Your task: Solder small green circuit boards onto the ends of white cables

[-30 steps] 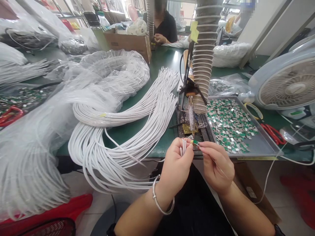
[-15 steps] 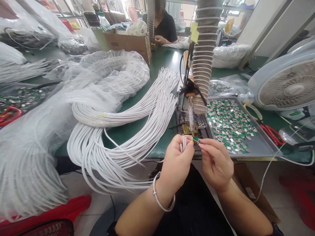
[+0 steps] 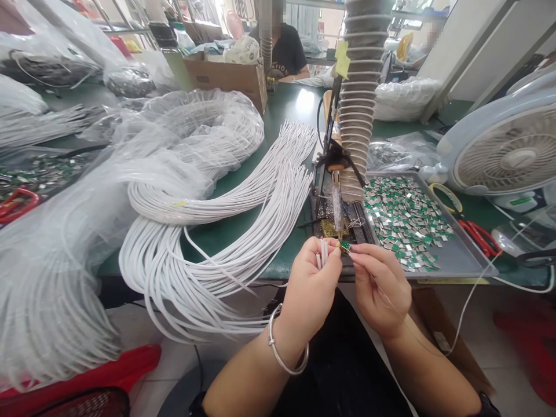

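Observation:
My left hand (image 3: 311, 286) is closed around a few white cable ends (image 3: 322, 255) that stick up above its fingers. My right hand (image 3: 381, 284) pinches a small green circuit board (image 3: 346, 247) right beside those cable ends, just under the tip of a mounted soldering iron (image 3: 337, 204). Both hands hover at the front edge of the green table (image 3: 243, 223). A thin wire runs down from my right hand. A silver bangle circles my left wrist.
Big bundles of white cables (image 3: 208, 231) fill the table's left, some in clear plastic bags (image 3: 78, 191). A grey tray (image 3: 460, 260) of small green boards lies right of the iron. A ribbed hose (image 3: 358, 98), a fan (image 3: 508, 150), red scissors (image 3: 482, 236) and a cardboard box (image 3: 226, 75) stand around. Another person (image 3: 286, 52) sits at the far end.
Both hands have lifted slightly toward the soldering iron tip, still holding the cable ends and the small board together. Nothing else has shifted.

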A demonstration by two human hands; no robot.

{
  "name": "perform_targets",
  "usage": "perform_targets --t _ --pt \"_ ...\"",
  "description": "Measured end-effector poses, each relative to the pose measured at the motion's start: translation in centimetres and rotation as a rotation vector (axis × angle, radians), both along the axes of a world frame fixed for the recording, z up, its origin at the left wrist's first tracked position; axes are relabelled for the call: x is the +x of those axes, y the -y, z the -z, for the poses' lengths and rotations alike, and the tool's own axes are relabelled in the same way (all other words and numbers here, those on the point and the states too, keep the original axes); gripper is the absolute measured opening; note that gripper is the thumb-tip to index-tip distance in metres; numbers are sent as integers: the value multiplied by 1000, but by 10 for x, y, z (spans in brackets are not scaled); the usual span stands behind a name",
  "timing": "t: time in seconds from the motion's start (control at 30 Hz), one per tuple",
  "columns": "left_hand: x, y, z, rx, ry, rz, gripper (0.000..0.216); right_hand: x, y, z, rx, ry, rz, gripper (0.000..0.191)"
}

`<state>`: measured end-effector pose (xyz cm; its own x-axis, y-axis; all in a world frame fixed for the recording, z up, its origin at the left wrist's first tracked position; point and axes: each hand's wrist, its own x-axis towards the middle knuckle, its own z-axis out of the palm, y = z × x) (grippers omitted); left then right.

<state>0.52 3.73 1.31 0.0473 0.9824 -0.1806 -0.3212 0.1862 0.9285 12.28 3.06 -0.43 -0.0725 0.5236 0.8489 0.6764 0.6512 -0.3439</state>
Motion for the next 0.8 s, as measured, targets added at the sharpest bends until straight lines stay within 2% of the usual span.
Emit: perform_targets --t 0.47,0.63,0.8 --pt "-1 2 -1 -34 -8 2 13 3 3 3 -35 -12 -29 26" --pt "-4 3 3 -45 -69 16 16 5 6 6 -103 -27 -75 28" --pt "-8 5 8 12 -128 102 12 5 6 6 -198 -21 -23 25"
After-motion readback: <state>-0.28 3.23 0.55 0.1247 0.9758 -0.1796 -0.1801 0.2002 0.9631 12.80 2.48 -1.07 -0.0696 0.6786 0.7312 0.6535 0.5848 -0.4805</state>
